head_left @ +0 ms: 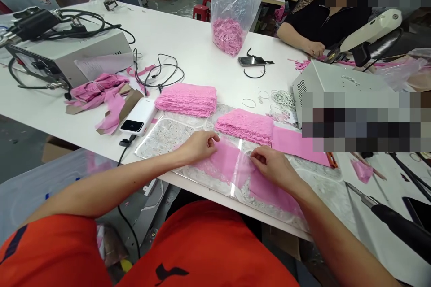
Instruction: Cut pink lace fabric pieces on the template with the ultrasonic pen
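A thin pink fabric piece (225, 161) with a lacy edge is spread in front of me on a glossy clear mat (161, 134). My left hand (198, 145) is closed in a pinch at its upper left edge. At its right edge, the thumb and fingers of my right hand (271, 163) are pinched together on the cloth. Under and beside my right wrist lies another pink piece (272, 193). Just beyond my hands are two stacks of pink lace pieces, a left stack (186, 100) and a right stack (244, 125). A flat pink sheet (298, 143) adjoins the right stack.
A white power bank (138, 116) and pink scraps (97, 89) lie left, near a grey box machine (77, 54) with cables. Another machine (340, 85) stands right, by a black-handled tool (400, 226). Behind are a bag of pink pieces (229, 31) and a seated person (316, 22).
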### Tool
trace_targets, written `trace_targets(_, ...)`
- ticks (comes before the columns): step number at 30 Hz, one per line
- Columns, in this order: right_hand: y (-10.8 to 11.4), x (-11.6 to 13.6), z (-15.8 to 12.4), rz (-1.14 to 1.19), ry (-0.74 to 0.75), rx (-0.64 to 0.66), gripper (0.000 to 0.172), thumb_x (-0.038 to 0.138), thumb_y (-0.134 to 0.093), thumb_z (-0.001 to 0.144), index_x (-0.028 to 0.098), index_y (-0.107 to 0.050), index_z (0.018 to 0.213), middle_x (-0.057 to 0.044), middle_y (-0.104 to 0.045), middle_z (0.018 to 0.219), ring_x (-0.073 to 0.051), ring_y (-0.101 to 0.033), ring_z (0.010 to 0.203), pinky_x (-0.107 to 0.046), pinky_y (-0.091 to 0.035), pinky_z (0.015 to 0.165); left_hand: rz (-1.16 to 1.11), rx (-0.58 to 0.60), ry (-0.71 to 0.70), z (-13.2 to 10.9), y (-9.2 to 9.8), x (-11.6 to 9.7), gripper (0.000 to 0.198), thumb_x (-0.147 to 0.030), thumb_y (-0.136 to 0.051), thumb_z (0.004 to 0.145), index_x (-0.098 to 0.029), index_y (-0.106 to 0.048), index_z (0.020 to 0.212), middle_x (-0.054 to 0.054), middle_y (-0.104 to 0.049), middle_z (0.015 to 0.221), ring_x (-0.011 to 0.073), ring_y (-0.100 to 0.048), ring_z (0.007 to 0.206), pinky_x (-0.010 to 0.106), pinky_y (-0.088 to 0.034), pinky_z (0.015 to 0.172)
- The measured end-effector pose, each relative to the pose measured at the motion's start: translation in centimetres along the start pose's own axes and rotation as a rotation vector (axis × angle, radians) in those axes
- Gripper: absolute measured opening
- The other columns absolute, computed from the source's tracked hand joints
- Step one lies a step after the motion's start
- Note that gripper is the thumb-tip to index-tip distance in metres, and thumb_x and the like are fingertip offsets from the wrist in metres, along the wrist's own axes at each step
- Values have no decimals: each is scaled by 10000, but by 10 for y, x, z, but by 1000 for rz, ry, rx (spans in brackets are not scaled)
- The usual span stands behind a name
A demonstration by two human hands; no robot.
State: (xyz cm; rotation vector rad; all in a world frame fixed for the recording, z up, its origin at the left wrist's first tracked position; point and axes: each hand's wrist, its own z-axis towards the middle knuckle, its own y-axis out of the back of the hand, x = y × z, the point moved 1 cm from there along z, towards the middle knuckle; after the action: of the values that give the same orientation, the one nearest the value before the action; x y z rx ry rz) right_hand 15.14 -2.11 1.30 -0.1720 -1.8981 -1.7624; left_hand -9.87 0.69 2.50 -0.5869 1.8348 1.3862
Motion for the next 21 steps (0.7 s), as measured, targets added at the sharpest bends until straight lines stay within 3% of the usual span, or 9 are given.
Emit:
trace_targets(5, 1, 15, 11, -29, 46, -21, 148, 223, -506, 833, 207, -627, 748, -29, -674, 762, -138, -567, 631, -265, -395, 566, 110, -35, -24, -22, 16, 11, 233, -146, -590, 752, -156, -683, 966, -16, -661, 686, 141, -618, 650, 244, -464, 622)
trace_targets(8, 1, 23, 14, -55, 63, 42, 129, 266, -544, 844, 208, -630, 766, -35, -673, 784, -145, -578, 665, -264, -386, 569, 140, -65, -26, -36, 22, 19, 244, -184, -571, 794, -155, -676, 1012, -9, -676, 702, 136, -616, 640, 244, -467, 621)
trace_targets(12, -1, 30, 15, -85, 45, 134, 113, 178, -541, 829, 203, -613, 746, -22, -665, 772, -141, -571, 680, -263, -386, 602, 178, -117, -65, -48, 20, 28, 255, -220, -548, 834, -169, -666, 1055, -8, -695, 735, 123, -606, 613, 245, -478, 633)
trace_targets(21, -1, 43, 35, -34, 27, 108, 125, 123, -534, 783, 192, -633, 749, -29, -686, 768, -141, -579, 676, -256, -367, 582, 416, -280, -247, -64, 18, 50, 274, -244, -487, 898, -168, -654, 1101, 33, -673, 828, 160, -635, 749, 282, -523, 704)
